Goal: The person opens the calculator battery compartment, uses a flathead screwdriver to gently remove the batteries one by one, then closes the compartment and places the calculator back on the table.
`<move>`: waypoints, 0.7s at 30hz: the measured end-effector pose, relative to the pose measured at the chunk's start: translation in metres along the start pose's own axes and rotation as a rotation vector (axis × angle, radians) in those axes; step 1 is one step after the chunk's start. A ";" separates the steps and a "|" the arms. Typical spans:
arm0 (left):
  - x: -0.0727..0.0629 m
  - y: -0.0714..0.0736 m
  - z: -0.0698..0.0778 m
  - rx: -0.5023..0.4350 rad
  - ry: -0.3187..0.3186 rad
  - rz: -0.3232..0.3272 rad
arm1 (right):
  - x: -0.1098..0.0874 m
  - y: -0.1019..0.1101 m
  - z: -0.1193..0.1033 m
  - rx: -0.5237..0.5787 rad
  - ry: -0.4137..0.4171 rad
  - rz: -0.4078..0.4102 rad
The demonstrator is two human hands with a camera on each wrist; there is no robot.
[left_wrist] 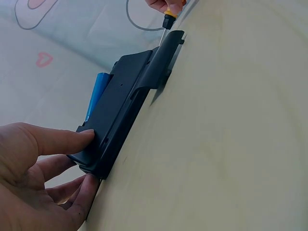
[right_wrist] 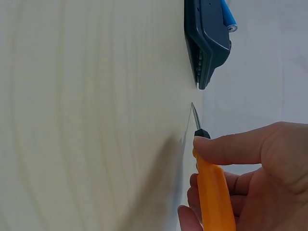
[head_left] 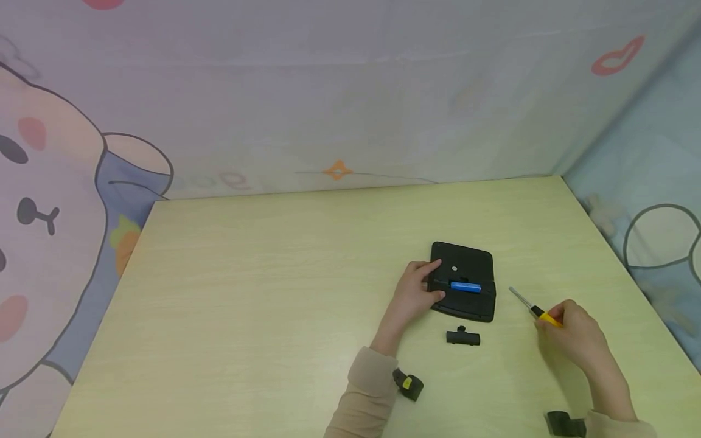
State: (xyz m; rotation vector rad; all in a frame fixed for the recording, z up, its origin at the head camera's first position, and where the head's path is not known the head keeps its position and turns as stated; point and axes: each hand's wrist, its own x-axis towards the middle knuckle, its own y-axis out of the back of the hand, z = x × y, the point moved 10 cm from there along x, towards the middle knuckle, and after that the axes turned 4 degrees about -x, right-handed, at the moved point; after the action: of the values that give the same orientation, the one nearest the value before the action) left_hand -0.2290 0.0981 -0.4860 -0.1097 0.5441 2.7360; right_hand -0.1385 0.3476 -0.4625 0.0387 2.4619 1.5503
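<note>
A black calculator (head_left: 465, 258) lies face down on the table, its battery slot uncovered. In that slot sits a blue battery (head_left: 465, 287), which stands a little proud of the back in the left wrist view (left_wrist: 97, 91). My left hand (head_left: 414, 291) pinches the calculator's left edge, thumb on the back and fingers at the side. My right hand (head_left: 575, 331) holds a screwdriver (right_wrist: 214, 192) by its yellow handle, its metal tip pointing toward the calculator but apart from it. Just in front of the calculator lies a small black battery cover (head_left: 463, 337) with a tab.
The pale wooden table (head_left: 246, 292) reaches back to a printed cloth (head_left: 350, 109). Its right edge runs along another cloth (head_left: 646, 152). A black wrist camera (head_left: 409, 385) is by the left sleeve, another (head_left: 565, 424) by the right sleeve.
</note>
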 end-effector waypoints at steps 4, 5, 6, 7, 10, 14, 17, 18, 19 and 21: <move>0.000 -0.001 0.000 -0.001 -0.002 -0.001 | 0.000 -0.001 0.000 -0.010 0.012 -0.006; 0.000 -0.001 0.000 -0.002 -0.002 0.000 | 0.000 -0.001 0.000 -0.011 0.016 -0.008; 0.000 -0.001 0.000 -0.003 -0.001 -0.001 | -0.001 -0.002 0.000 -0.011 0.019 -0.010; 0.000 -0.001 0.000 -0.003 0.000 -0.001 | -0.001 -0.003 0.000 -0.010 0.021 -0.014; 0.000 -0.001 0.001 -0.003 0.003 -0.001 | -0.002 -0.004 0.001 -0.010 0.023 -0.025; 0.000 -0.001 0.001 -0.005 0.004 -0.001 | -0.002 -0.006 0.002 -0.005 0.020 -0.042; 0.000 -0.001 0.001 -0.008 0.002 -0.002 | -0.003 -0.008 0.003 -0.003 0.018 -0.054; 0.000 -0.001 0.001 -0.007 0.001 -0.001 | -0.003 -0.008 0.004 -0.004 0.017 -0.057; 0.000 -0.001 0.000 -0.005 0.001 -0.001 | -0.004 -0.008 0.004 -0.005 0.015 -0.059; 0.000 -0.001 0.000 -0.001 0.001 -0.001 | -0.004 -0.009 0.004 -0.005 0.011 -0.065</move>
State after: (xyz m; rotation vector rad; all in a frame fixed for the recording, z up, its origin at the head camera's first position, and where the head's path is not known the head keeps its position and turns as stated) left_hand -0.2287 0.0990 -0.4861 -0.1122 0.5428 2.7359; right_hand -0.1328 0.3472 -0.4714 -0.0501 2.4423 1.5339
